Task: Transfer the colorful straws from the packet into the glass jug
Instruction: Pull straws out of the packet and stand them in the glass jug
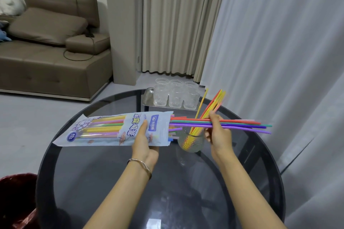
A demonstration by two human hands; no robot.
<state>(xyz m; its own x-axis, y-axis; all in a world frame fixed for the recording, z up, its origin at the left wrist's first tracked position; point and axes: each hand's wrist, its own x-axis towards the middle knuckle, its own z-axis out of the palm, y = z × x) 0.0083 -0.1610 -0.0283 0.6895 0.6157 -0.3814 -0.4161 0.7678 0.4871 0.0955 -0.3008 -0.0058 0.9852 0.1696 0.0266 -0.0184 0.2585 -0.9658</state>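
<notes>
Straws half out of the packet
Left hand (144,145) grips the packet (115,129); right hand (218,134) grasps straws (242,123) over the jug (190,142), far from the table (111,182) edge.

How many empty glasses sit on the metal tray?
6 glasses: a back row and a front row on the tray; none seem hidden.

Brown sofa (48,55), beige curtains (175,24), tray (148,96) of clear cups (176,95), round glass table (111,173)
</notes>
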